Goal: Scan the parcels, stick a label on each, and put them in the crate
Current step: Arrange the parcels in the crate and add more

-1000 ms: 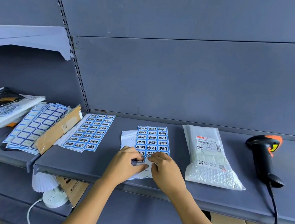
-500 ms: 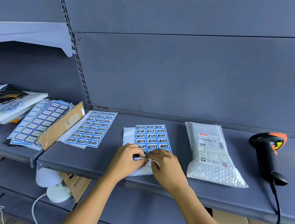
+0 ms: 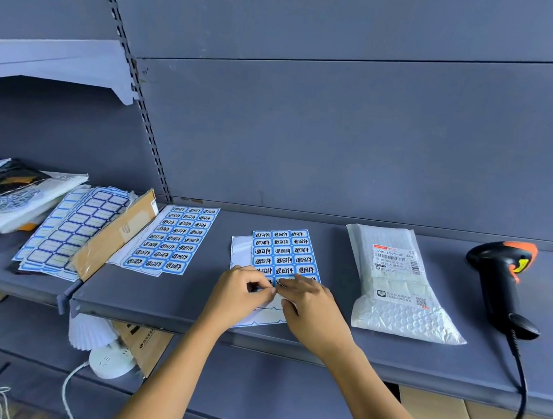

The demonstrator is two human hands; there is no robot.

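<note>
Grey shelf point(image 3: 389, 355), left hand point(image 3: 238, 294) pinching label sheet point(image 3: 280, 251), right hand point(image 3: 312, 310) pressing it, parcel point(image 3: 397, 285) rightward

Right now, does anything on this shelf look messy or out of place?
Only the left end looks untidy: blank label sheets lie fanned in a loose heap, with a cardboard strip slanted across them. The parcel lies flat and the scanner rests on its side; nothing looks torn or spilled.
</note>
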